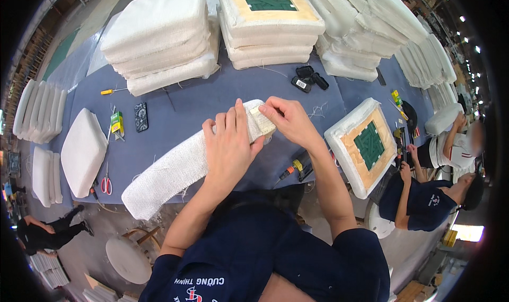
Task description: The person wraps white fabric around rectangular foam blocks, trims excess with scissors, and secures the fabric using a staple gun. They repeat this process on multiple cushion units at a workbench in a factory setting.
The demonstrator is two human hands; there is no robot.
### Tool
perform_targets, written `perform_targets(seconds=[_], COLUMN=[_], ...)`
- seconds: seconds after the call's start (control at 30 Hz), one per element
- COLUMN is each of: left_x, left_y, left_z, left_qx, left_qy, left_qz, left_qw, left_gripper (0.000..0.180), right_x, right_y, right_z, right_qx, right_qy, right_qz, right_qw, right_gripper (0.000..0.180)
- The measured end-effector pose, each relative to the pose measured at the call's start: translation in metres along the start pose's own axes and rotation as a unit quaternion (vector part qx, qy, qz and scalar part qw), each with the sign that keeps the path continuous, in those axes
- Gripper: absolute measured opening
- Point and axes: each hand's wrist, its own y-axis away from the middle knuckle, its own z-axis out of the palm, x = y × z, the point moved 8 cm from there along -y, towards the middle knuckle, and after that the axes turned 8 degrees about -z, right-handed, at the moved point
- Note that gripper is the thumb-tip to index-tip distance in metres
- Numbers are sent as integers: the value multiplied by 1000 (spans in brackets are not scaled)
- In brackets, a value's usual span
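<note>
A long, narrow piece of padding covered in white woven fabric (168, 183), perhaps a cushion seen edge-on, slants across the front of the table before me. My left hand (230, 143) grips it across the upper right part, fingers spread over the top and thumb along the near side. At its right end, my right hand (289, 119) pinches the fabric at the corner between thumb and bent fingers. Just below that corner a bit of tan material shows, mostly hidden by my hands.
Stacks of white cushions (164, 37) line the table's far side. Scissors (106, 184), a phone (141, 116) and a yellow-handled screwdriver (107, 92) lie left. A wood-backed seat (347, 138) leans right, near a yellow-black tool (289, 172). Co-workers (424, 201) work at right.
</note>
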Motion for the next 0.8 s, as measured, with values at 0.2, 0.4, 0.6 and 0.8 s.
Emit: perform_targets(seconds=[0.2, 0.4, 0.6, 0.8], left_x=[-1, -6, 5, -27], left_y=[-3, -5, -10, -33], left_z=[0, 1, -1, 22], left_qx=[-9, 0, 4, 24], left_qy=[4, 0, 9, -36], left_qz=[-4, 2, 14, 23], left_qw=[1000, 1000, 1000, 999], left_gripper=[94, 93, 91, 79], right_x=[-10, -15, -19, 159], right_y=[-9, -16, -3, 34], right_z=[-2, 2, -9, 5], right_qx=[-34, -31, 57, 355], right_qy=[27, 78, 121, -117], right_qz=[-11, -43, -164, 35], right_qw=[999, 996, 977, 927], right_gripper=[32, 30, 21, 21])
